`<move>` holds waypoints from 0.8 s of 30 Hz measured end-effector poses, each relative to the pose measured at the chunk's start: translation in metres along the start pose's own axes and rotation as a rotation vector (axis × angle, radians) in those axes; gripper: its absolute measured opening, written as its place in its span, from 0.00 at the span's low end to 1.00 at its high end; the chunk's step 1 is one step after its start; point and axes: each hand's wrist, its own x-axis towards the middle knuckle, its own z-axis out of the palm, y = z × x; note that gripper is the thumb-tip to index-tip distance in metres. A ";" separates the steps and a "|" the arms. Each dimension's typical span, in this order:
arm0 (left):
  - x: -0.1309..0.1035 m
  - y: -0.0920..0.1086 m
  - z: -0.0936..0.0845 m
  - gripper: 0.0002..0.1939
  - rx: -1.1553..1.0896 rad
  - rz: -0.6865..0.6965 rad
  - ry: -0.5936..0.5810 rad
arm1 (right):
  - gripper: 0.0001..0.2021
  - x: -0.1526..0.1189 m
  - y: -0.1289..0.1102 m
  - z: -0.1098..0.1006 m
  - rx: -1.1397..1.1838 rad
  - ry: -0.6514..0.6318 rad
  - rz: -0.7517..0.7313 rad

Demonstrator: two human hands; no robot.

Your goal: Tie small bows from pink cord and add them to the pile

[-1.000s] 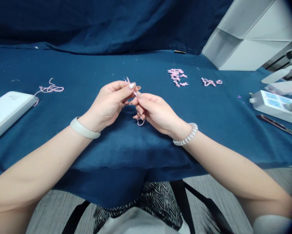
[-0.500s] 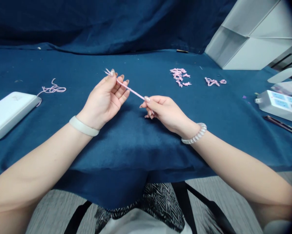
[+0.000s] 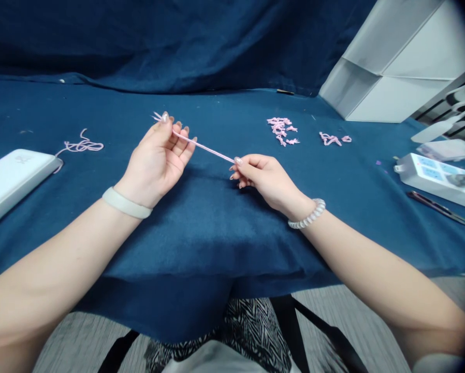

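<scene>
Plainly, left fingers [image 3: 160, 130], right fingers [image 3: 246, 169] pinch pink cord [image 3: 207, 148]; knotted pieces [image 3: 279, 125], white block [image 3: 18, 173] apart.

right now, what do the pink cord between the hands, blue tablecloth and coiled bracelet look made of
Pink cord: probably matte textile; its thin ends splay. Tablecloth: likely velvety fabric, softly sheened along folds. Coiled bracelet: possibly glossy plastic, from its shiny ridges.

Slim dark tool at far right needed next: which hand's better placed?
Right, I'd say: the right hand is nearer the slim dark tool; the left hand is farther. Both pinch the pink cord stretched between them, so the right would likely release first.
</scene>
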 end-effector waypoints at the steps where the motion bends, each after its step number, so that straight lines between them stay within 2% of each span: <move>1: 0.001 0.000 0.000 0.10 -0.012 0.014 -0.009 | 0.12 0.000 0.000 0.000 0.006 0.000 0.009; 5: 0.003 -0.001 -0.003 0.14 -0.065 0.049 -0.045 | 0.10 0.001 0.002 -0.002 0.021 0.008 0.023; 11: 0.004 0.000 -0.006 0.12 -0.078 0.034 -0.023 | 0.14 0.001 0.003 -0.003 0.024 0.033 -0.008; 17: 0.004 0.000 -0.007 0.12 -0.042 0.043 -0.075 | 0.16 0.002 0.005 -0.003 0.112 0.006 -0.016; 20: 0.004 0.001 -0.005 0.09 -0.151 0.023 -0.026 | 0.15 0.002 0.005 -0.003 0.133 -0.011 -0.034; 24: 0.002 0.004 0.002 0.05 -0.276 -0.073 0.061 | 0.15 0.001 0.005 -0.002 0.101 -0.005 -0.035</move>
